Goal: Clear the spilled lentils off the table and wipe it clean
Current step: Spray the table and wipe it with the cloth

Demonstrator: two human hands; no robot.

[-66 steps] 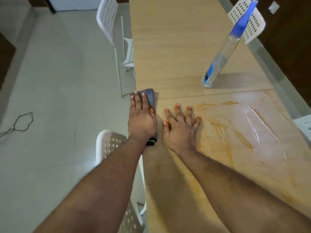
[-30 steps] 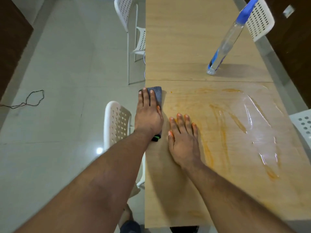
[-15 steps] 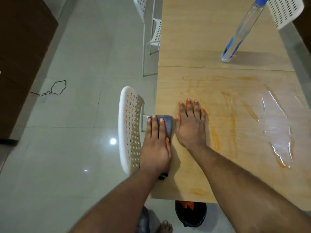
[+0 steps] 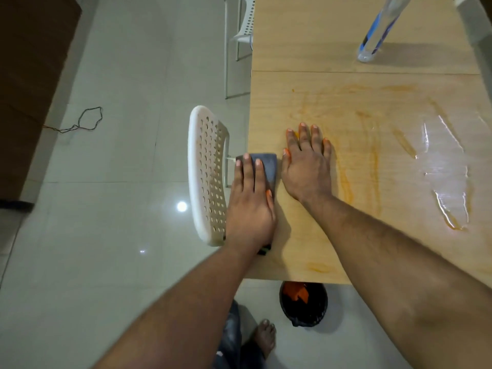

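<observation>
My left hand (image 4: 250, 209) presses flat on a dark grey sponge (image 4: 269, 166) at the left edge of the wooden table (image 4: 346, 49); a green strip of the sponge shows under my wrist. My right hand (image 4: 306, 166) lies flat on the table just right of the sponge, fingers straight. Orange lentil smears (image 4: 371, 161) streak the wood right of that hand. A wet glossy patch (image 4: 447, 177) spreads further right. No whole lentils can be made out on the table.
A clear spray bottle (image 4: 378, 30) with blue label stands at the far right. A white perforated chair (image 4: 207, 177) sits against the table's left edge, another chair (image 4: 245, 25) beyond. A black bin (image 4: 303, 304) with orange contents is on the floor below the near edge. My foot (image 4: 263, 339) is beside it.
Both hands have slid along the left edge from the seam toward the near end of the table, the sponge moving with my left hand. The bin has come into view.
</observation>
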